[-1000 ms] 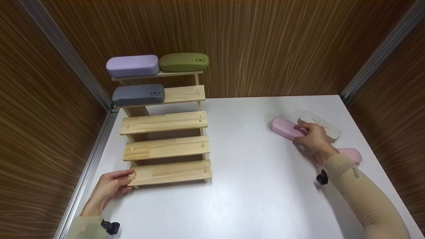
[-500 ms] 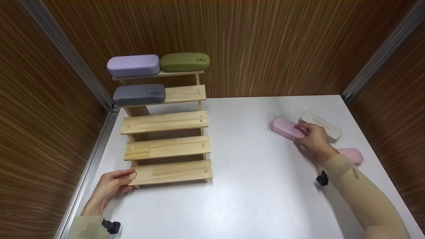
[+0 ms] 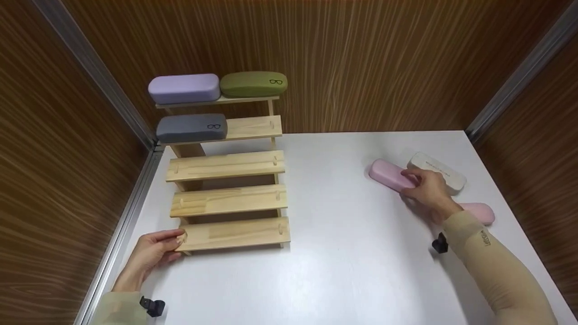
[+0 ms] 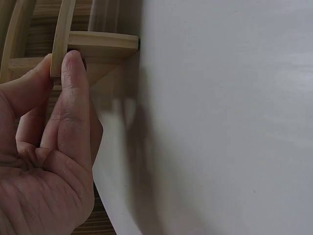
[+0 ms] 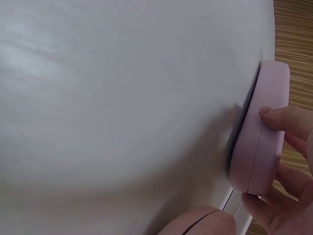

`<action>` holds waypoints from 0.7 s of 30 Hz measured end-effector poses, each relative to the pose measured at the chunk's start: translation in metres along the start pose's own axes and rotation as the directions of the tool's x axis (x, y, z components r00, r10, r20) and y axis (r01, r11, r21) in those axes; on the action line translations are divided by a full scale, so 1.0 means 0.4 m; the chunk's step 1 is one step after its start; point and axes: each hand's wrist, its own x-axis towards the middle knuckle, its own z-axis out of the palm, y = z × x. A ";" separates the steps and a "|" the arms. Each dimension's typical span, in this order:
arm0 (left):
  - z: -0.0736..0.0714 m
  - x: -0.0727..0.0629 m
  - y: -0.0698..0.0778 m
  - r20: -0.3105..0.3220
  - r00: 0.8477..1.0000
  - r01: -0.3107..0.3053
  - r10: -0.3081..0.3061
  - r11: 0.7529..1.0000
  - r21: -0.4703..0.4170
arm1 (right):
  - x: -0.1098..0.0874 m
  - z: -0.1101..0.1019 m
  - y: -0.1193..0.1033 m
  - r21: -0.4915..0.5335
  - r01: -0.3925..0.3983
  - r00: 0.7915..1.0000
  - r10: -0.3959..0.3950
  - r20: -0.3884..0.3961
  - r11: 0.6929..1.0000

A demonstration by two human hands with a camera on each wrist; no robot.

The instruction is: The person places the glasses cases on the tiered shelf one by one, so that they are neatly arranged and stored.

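At the left end of a stepped wooden rack, my left hand (image 3: 151, 250) pinches the lowest board (image 3: 239, 233) between thumb and fingers. The left wrist view shows the thumb and fingers on either side of the board's end (image 4: 61, 49). Over on the right of the table, my right hand (image 3: 428, 187) grips the near end of a pink glasses case (image 3: 387, 174). In the right wrist view, thumb and fingertips hold this pink case (image 5: 259, 142), whose lid seam is closed. A white glasses case (image 3: 438, 170) lies just behind that hand. A second pink glasses case (image 3: 479, 212) is partly hidden by the right forearm.
A lilac case (image 3: 184, 89) and an olive green case (image 3: 254, 85) sit side by side on the rack's top board. Below them a grey case (image 3: 191, 128) occupies the left half of its board. Wood-grain panels (image 3: 361, 67) enclose the white table (image 3: 334, 253).
The head view has shifted very slightly. Both hands keep the same hold, and the cases and rack have not visibly moved.
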 end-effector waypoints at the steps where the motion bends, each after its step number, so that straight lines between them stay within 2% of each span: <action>1: 0.000 0.001 0.000 -0.002 1.000 0.002 -0.002 1.000 0.003 | -0.001 -0.001 0.000 -0.002 0.004 1.000 -0.004 -0.003 1.000; 8: 0.002 0.008 -0.003 -0.014 1.000 0.012 -0.011 1.000 0.013 | -0.013 -0.011 -0.006 0.007 0.006 1.000 -0.006 -0.004 1.000; 11: 0.002 0.007 -0.003 -0.012 1.000 0.010 -0.010 1.000 0.010 | -0.021 -0.015 -0.013 -0.017 0.031 1.000 -0.031 -0.003 0.999; 18: 0.002 0.005 -0.003 -0.009 1.000 0.002 -0.002 1.000 -0.008 | -0.040 -0.023 -0.047 -0.044 0.050 0.999 -0.049 0.007 0.998; 21: 0.003 0.004 -0.002 -0.007 1.000 0.001 -0.001 1.000 -0.008 | -0.045 -0.021 -0.060 -0.110 0.111 0.994 -0.112 -0.005 0.988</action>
